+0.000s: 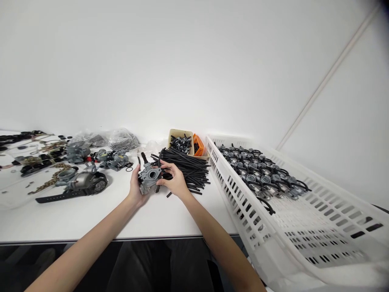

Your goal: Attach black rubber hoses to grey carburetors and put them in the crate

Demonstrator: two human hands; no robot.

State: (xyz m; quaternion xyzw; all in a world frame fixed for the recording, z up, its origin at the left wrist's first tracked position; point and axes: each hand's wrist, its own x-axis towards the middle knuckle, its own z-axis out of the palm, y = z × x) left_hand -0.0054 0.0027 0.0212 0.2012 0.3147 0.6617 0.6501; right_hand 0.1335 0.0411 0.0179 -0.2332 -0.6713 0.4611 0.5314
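A grey metal carburetor (pixel 149 175) with a round bore facing me is held just above the table, a black cap sticking up from its top. My left hand (pixel 135 187) is closed around its left side. On the other side, my right hand (pixel 174 178) has thumb and fingers closed at the carburetor's right edge, by a black hose (pixel 160 158) that runs along it. Whether those fingers grip the hose or the metal body, I cannot tell exactly. Behind my right hand lies a pile of cut black rubber hoses (pixel 191 166).
A white crate (pixel 225 178) at right holds rows of carburetors (pixel 258 166). Behind the hoses stand a cream bin (pixel 173 133) of small parts and an orange basket (pixel 199 141). Leftward lie more carburetors (pixel 115 160), a watch (pixel 99 185), black rings (pixel 129 165) and plastic bags (pixel 121 140).
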